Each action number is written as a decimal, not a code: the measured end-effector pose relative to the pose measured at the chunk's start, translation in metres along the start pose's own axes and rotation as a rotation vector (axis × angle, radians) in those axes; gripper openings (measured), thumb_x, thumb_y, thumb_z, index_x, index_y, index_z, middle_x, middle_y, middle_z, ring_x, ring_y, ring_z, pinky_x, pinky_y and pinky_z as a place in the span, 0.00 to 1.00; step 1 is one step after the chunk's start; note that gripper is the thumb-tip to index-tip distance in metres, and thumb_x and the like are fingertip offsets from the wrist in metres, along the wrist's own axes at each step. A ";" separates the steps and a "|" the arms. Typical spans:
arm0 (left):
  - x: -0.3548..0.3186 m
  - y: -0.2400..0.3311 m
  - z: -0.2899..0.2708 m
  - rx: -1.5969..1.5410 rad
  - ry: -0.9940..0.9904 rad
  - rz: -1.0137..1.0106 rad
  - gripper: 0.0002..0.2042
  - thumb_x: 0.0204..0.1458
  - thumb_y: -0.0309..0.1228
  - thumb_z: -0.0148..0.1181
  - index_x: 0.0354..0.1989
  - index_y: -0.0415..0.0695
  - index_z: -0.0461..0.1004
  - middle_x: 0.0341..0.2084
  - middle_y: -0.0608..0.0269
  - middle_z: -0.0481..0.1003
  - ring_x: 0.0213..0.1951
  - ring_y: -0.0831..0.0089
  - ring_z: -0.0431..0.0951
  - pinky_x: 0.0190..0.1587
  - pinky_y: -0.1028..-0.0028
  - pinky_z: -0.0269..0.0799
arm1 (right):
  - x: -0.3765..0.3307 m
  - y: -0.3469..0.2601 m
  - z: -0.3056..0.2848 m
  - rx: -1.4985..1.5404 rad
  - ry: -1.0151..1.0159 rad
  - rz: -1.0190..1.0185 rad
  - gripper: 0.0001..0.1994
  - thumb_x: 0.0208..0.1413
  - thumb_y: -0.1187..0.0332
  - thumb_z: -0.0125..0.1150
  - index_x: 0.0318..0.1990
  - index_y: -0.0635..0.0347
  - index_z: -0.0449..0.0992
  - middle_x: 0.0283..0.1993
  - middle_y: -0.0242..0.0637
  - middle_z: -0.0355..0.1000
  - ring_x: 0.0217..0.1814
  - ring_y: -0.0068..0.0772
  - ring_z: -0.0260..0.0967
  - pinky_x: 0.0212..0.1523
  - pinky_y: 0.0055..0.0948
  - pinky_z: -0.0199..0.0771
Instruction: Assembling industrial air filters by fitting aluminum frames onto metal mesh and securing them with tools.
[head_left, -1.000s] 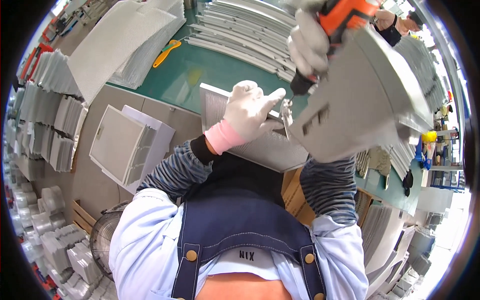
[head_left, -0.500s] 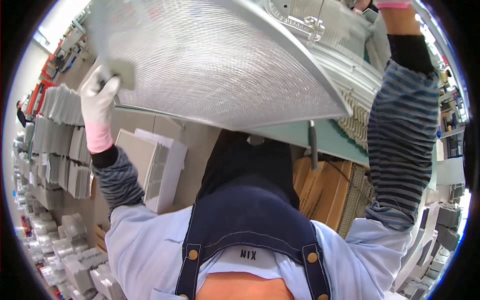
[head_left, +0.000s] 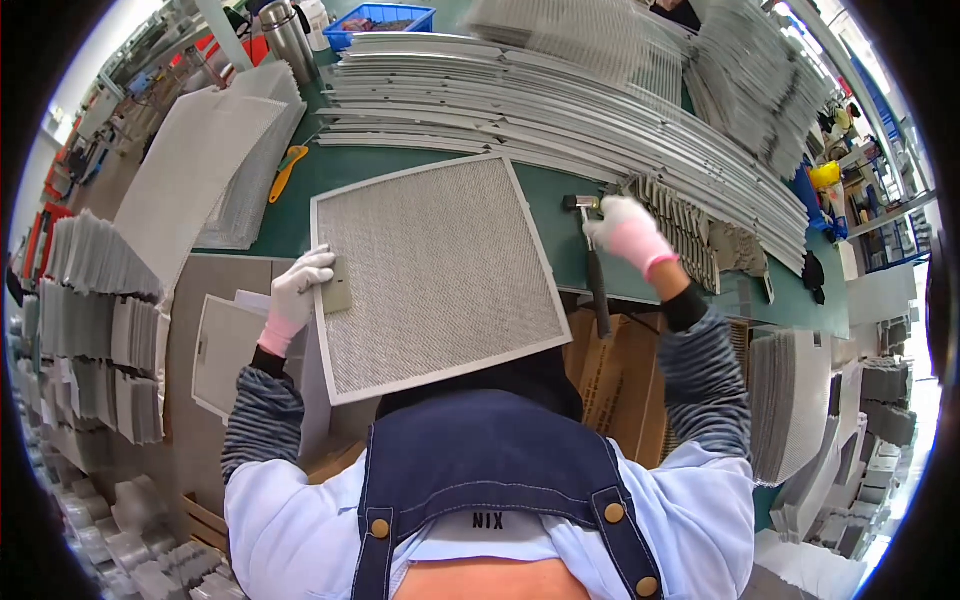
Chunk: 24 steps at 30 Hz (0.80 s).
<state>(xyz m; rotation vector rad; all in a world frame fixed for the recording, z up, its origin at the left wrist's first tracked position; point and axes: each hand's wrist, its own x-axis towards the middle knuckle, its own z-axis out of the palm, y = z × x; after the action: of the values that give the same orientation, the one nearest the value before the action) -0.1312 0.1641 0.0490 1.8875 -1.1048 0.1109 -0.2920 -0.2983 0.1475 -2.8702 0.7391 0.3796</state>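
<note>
A square mesh filter panel [head_left: 440, 270] with a pale metal frame stands tilted in front of me, over the bench's near edge. My left hand [head_left: 297, 298], in a white and pink glove, is closed on its left frame edge. A small grey-green plate [head_left: 337, 288] sits there on the mesh. My right hand [head_left: 632, 235], gloved alike, is at the bench beside a hammer [head_left: 597, 290], its fingers bunched close to the hammer's neck. Whatever those fingers hold is hidden. The hammer's dark handle hangs over the bench edge. A row of grey metal pieces [head_left: 675, 225] lies just right of that hand.
Long metal frame strips [head_left: 500, 105] lie stacked across the green bench [head_left: 540, 190]. Mesh sheets [head_left: 240, 190] lean at left, near an orange-handled tool [head_left: 288, 174]. A blue basket [head_left: 385, 22] and a steel flask [head_left: 287, 38] stand behind. Cardboard boxes [head_left: 622, 375] sit below.
The panel has come down and away from my view, now showing whole. My left hand moved down with it. My right hand has come from the upper right edge down beside the hammer.
</note>
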 end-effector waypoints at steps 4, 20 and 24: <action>-0.002 0.016 -0.011 -0.119 -0.165 -0.109 0.04 0.45 0.15 0.59 0.29 0.36 0.76 0.43 0.51 0.78 0.55 0.54 0.73 0.57 0.63 0.69 | 0.011 0.011 0.066 0.098 0.191 0.163 0.20 0.49 0.61 0.65 0.44 0.64 0.70 0.43 0.50 0.74 0.47 0.52 0.74 0.46 0.45 0.74; 0.175 0.045 0.156 0.502 -0.405 0.245 0.34 0.54 0.46 0.57 0.64 0.37 0.57 0.66 0.46 0.55 0.69 0.55 0.51 0.70 0.59 0.44 | 0.012 -0.021 0.031 0.798 0.214 -0.101 0.18 0.57 0.73 0.51 0.56 0.62 0.69 0.39 0.51 0.74 0.41 0.49 0.73 0.43 0.37 0.71; 0.167 0.030 0.194 0.501 -0.522 0.209 0.40 0.55 0.55 0.51 0.65 0.33 0.54 0.66 0.45 0.54 0.70 0.54 0.49 0.70 0.60 0.43 | 0.034 -0.018 0.034 0.505 0.340 -0.357 0.17 0.58 0.70 0.52 0.55 0.59 0.70 0.35 0.47 0.73 0.37 0.52 0.72 0.39 0.40 0.72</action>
<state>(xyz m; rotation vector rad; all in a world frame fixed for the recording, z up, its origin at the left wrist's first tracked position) -0.1200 -0.0925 0.0371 2.3098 -1.7568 0.0088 -0.2611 -0.2908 0.1066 -2.5183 0.2890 -0.3073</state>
